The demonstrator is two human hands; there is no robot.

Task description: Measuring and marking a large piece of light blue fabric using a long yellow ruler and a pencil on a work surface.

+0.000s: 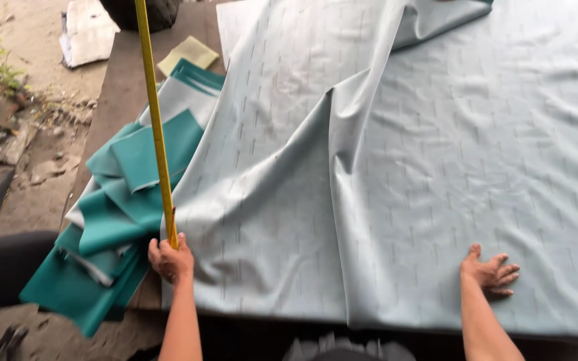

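- My left hand (170, 259) is clenched around the near end of a yellow measuring stick (155, 127), at the left edge of the pale grey cloth (382, 200).
- My right hand (490, 271) lies flat, fingers spread, on the cloth near its front edge.
- A long fold (342, 167) could skew any measure.
- The green fabric (118, 220) overhangs the table (125, 87) and may slide off.

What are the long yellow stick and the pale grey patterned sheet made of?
Long yellow stick, gripped by the left hand: rigid and straight, likely painted wood or plastic; can't tell which. Pale grey patterned sheet under the right hand: woven fabric, soft sheen, folds and creases.
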